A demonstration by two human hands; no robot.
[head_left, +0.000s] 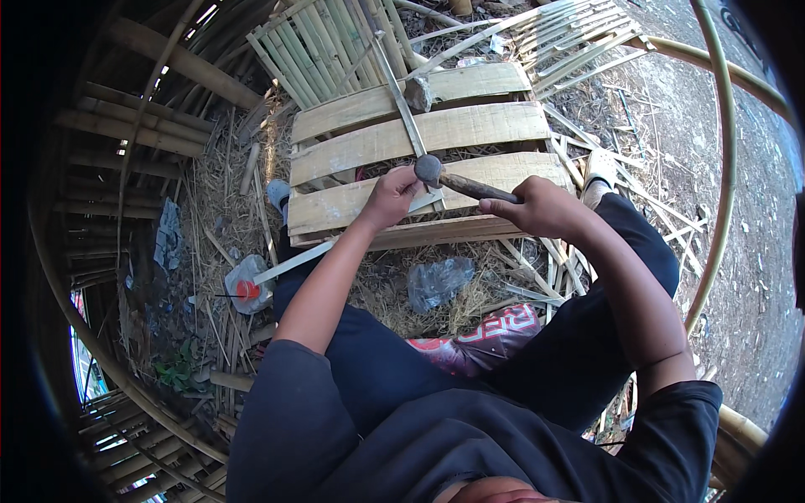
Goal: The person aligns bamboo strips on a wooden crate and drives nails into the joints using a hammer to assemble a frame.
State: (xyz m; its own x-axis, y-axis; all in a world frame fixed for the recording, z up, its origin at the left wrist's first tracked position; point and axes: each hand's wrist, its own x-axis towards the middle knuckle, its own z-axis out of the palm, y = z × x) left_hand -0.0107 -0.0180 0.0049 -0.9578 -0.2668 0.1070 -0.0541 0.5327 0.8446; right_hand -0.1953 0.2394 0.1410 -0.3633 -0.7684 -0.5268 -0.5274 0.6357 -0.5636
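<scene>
My right hand (541, 205) is wrapped round the wooden handle of a hammer (470, 184), the thumb lying along it. The hammer's dark, rounded head is right beside the fingertips of my left hand (392, 199). Those fingers are pinched together where two bamboo strips meet; what they hold is hidden. One long bamboo strip (394, 84) runs away toward the far edge. Another bamboo strip (293, 262) slants under my left wrist toward the lower left. Beneath both hands is a low bench of pale wooden slats (428, 130), with gaps between the slats.
A grey stone (418, 94) sits on the far part of the bench. Beyond it are slatted bamboo panels (323, 50). A plastic bag with an orange thing (248, 289) lies at left, and a clear plastic bag (440, 281) nearer me. Bamboo offcuts and straw cover the ground.
</scene>
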